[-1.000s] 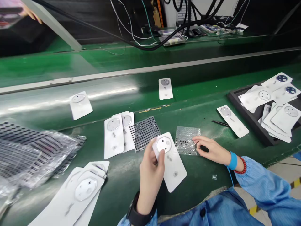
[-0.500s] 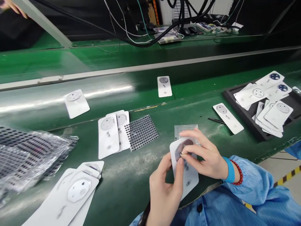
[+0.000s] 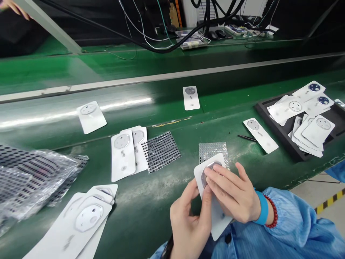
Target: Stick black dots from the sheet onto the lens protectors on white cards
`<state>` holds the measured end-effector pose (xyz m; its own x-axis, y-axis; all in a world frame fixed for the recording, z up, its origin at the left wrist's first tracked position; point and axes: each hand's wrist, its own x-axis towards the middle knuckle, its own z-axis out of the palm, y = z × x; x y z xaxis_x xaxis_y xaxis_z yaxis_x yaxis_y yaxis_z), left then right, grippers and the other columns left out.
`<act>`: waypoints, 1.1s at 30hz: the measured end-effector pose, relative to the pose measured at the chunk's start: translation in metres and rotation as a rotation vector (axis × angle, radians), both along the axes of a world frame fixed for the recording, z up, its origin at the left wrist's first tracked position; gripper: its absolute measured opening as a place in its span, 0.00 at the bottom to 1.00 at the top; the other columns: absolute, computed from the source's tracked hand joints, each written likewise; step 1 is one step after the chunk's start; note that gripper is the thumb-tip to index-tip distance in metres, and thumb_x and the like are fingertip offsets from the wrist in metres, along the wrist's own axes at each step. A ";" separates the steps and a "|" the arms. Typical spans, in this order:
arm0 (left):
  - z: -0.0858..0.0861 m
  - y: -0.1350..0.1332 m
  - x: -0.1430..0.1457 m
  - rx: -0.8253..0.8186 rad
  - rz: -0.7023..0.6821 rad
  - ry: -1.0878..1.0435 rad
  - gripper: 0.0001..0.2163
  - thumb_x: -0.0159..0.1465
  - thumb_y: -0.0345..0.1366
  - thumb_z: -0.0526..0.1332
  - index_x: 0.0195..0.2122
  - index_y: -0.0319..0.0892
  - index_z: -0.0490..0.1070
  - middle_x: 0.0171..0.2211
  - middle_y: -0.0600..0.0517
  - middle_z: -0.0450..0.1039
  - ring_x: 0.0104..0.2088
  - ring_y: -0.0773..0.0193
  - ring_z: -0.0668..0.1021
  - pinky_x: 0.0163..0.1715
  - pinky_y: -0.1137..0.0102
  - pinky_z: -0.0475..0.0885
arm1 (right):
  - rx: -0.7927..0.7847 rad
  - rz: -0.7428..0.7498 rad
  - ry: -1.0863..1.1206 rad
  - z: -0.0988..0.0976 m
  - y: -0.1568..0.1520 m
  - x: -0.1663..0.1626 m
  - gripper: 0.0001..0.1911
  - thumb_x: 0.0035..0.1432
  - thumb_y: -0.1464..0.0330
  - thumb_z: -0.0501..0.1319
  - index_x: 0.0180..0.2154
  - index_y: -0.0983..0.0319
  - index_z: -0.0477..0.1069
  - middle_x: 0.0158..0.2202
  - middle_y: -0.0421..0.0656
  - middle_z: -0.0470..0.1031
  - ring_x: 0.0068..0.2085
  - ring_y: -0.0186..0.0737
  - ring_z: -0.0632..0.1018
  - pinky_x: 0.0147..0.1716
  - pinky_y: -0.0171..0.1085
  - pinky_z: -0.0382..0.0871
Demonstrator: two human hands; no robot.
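Observation:
A white phone back cover (image 3: 220,223) with a round grey camera ring is held tilted over the near edge of the bench. My left hand (image 3: 190,216) grips it along its left side, thumb on the front face. Across the camera ring lie the outstretched fingers of my right hand (image 3: 234,192), thumb raised away, hiding most of the ring. Just beyond the cover is a clear sheet of small dots (image 3: 212,149), partly covered by it. To the left, a sheet of black dots (image 3: 163,153) touches a pair of back covers (image 3: 123,158).
More covers (image 3: 86,219) are stacked at the near left beside plastic-wrapped dotted sheets (image 3: 40,180). On the right, a black tray (image 3: 289,144) holds several covers; a single cover (image 3: 261,135) and dark tweezers (image 3: 246,137) lie before it. Two covers (image 3: 91,117) (image 3: 191,98) rest on the conveyor belt.
My right hand has gone from a pinch at the camera ring to fingers laid flat over it. The covers on the belt have shifted slightly right.

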<state>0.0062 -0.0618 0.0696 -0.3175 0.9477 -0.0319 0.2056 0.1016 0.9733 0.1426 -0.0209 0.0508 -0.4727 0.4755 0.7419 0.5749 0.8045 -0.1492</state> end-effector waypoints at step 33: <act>0.006 0.014 -0.001 -0.026 0.116 -0.276 0.11 0.58 0.42 0.67 0.37 0.41 0.80 0.20 0.54 0.75 0.18 0.69 0.72 0.18 0.78 0.69 | -1.077 0.281 0.703 0.013 0.005 0.006 0.31 0.65 0.68 0.58 0.66 0.57 0.52 0.62 0.49 0.66 0.60 0.46 0.71 0.55 0.44 0.72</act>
